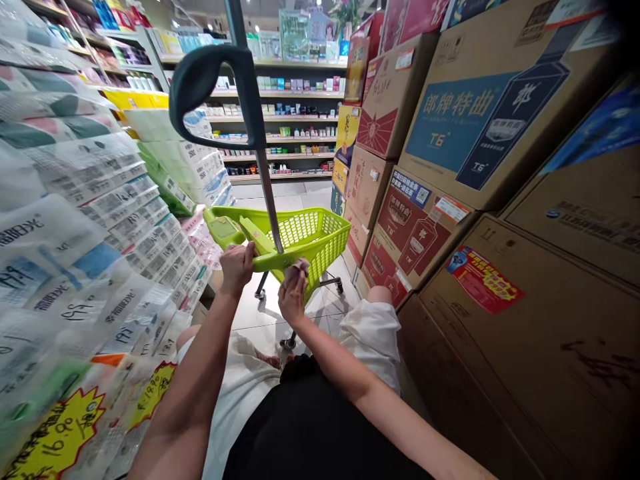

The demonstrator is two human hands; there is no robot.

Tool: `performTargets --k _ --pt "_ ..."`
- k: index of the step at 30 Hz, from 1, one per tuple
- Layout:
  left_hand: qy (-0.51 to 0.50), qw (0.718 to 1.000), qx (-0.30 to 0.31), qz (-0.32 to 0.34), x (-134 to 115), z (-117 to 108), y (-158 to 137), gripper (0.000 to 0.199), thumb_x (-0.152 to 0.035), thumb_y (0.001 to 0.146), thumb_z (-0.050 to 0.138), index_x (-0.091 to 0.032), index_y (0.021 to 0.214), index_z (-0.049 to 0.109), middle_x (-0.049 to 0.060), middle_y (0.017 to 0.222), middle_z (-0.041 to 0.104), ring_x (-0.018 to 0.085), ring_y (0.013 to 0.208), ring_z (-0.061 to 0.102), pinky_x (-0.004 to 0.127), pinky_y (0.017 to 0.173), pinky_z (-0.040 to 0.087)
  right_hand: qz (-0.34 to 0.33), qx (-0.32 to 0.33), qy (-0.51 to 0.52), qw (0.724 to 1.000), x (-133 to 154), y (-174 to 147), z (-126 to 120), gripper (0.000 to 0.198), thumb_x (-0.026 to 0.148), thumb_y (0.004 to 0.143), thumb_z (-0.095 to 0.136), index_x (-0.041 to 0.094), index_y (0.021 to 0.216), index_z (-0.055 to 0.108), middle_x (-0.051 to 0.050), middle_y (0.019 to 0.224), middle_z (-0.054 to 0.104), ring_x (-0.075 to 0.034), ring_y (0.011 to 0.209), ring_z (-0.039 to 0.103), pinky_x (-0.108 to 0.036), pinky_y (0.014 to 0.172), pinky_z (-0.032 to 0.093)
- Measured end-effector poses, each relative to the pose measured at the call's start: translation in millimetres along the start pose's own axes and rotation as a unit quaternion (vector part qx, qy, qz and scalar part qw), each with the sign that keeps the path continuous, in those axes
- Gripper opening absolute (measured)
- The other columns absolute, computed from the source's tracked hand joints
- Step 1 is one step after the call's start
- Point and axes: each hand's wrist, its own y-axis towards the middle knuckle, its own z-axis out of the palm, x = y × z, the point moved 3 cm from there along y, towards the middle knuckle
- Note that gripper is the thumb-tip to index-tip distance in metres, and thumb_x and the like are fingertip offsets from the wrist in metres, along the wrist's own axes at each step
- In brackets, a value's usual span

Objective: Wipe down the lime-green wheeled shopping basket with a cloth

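A lime-green shopping cart (327, 243) with perforated basket walls stands in front of me on wheeled legs. My left hand (237, 268) is closed around the left part of its near rim bar. At the right part of that rim, my right hand (292, 295) pinches a crumpled pinkish-grey cloth (299, 267) and presses it against the green plastic. Between my hands a grey metal pole (267, 193) rises from the rim. A dark looped plastic handle (257, 100) is fixed high on that pole. My fingers partly cover the cloth.
Stacks of plastic-wrapped paper packs (145, 220) line the left side, with yellow price signs (65, 433) low down. Tall piles of cardboard boxes (500, 260) close in on the right. Shelves (300, 120) of small goods stand behind the cart, across a tiled floor (270, 193).
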Motion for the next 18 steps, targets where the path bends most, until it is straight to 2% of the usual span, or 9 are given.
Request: performTargets --k 2,4,5,8,10,12,15,16,18 --pt "-0.007 1.000 -0.019 0.005 -6.1 2.8 -2.6 0.067 -0.046 0.104 0.025 -0.022 0.054 0.062 0.002 0.058 0.068 0.016 0.059 0.064 0.035 0.079 0.044 0.129 0.010 0.027 0.991 -24.7 -6.1 12.2 0.057 0.018 0.086 0.048 -0.003 0.139 0.049 -0.033 0.142 0.045 -0.039 0.134 0.045 -0.058 0.111 0.036" --pt "-0.006 0.999 -0.034 0.011 -11.4 5.2 -4.2 0.066 -0.044 0.105 0.026 -0.022 0.055 0.062 0.003 0.058 0.068 0.016 0.058 0.063 0.035 0.078 0.043 0.198 0.008 0.052 0.979 -30.7 0.8 16.8 0.054 0.017 0.084 0.051 -0.001 0.135 0.052 -0.031 0.135 0.049 -0.039 0.126 0.052 -0.057 0.109 0.040" --pt "-0.003 0.999 -0.040 0.012 -13.6 6.6 -4.7 0.065 -0.043 0.105 0.026 -0.022 0.055 0.062 0.003 0.058 0.069 0.016 0.059 0.062 0.035 0.078 0.043 0.196 0.000 0.061 0.979 -26.4 7.6 16.2 0.055 0.018 0.083 0.051 0.001 0.136 0.051 -0.030 0.135 0.049 -0.038 0.126 0.052 -0.056 0.109 0.041" --pt "0.010 0.999 -0.044 0.009 -18.4 12.1 -5.1 0.064 -0.041 0.105 0.027 -0.021 0.056 0.063 0.004 0.060 0.069 0.017 0.060 0.063 0.036 0.078 0.041 0.112 -0.036 0.081 0.990 -3.4 25.4 10.0 0.061 0.021 0.085 0.051 0.006 0.143 0.043 -0.027 0.146 0.041 -0.036 0.139 0.042 -0.051 0.114 0.038" --pt "0.019 0.999 -0.040 0.011 -20.5 15.7 -4.3 0.064 -0.041 0.105 0.026 -0.021 0.058 0.065 0.005 0.061 0.069 0.017 0.060 0.063 0.036 0.079 0.041 0.071 -0.047 0.088 0.992 1.4 25.8 7.5 0.060 0.023 0.087 0.052 0.007 0.144 0.041 -0.026 0.149 0.038 -0.035 0.145 0.036 -0.050 0.117 0.036" --pt "0.029 0.999 -0.036 0.016 -22.3 18.1 -3.4 0.065 -0.041 0.106 0.024 -0.021 0.059 0.066 0.004 0.061 0.069 0.017 0.060 0.062 0.036 0.078 0.040 0.107 -0.040 0.105 0.988 -11.1 18.4 7.2 0.054 0.023 0.085 0.055 0.008 0.136 0.049 -0.025 0.143 0.046 -0.034 0.139 0.044 -0.048 0.114 0.040" --pt "0.037 0.998 -0.034 0.028 -25.2 18.4 -2.4 0.065 -0.042 0.106 0.024 -0.021 0.060 0.065 0.004 0.060 0.069 0.016 0.059 0.062 0.035 0.077 0.040 0.197 -0.028 0.125 0.972 -40.5 13.9 2.2 0.038 0.022 0.078 0.061 0.013 0.114 0.062 -0.017 0.119 0.061 -0.031 0.115 0.061 -0.045 0.102 0.050" --pt "0.038 0.998 -0.034 0.033 -26.3 18.1 -2.4 0.065 -0.042 0.106 0.025 -0.021 0.060 0.065 0.003 0.059 0.068 0.016 0.059 0.062 0.035 0.076 0.040 0.202 -0.027 0.135 0.970 -45.4 19.5 -2.8 0.034 0.023 0.077 0.061 0.014 0.110 0.063 -0.014 0.113 0.063 -0.030 0.109 0.063 -0.044 0.099 0.052" --pt "0.039 0.998 -0.035 0.043 -28.9 17.5 -2.7 0.064 -0.042 0.105 0.026 -0.021 0.059 0.064 0.003 0.058 0.068 0.016 0.058 0.061 0.035 0.075 0.039 0.141 -0.032 0.169 0.975 -39.0 43.8 -19.4 0.032 0.029 0.081 0.060 0.016 0.111 0.064 -0.011 0.108 0.064 -0.027 0.104 0.065 -0.042 0.095 0.054"
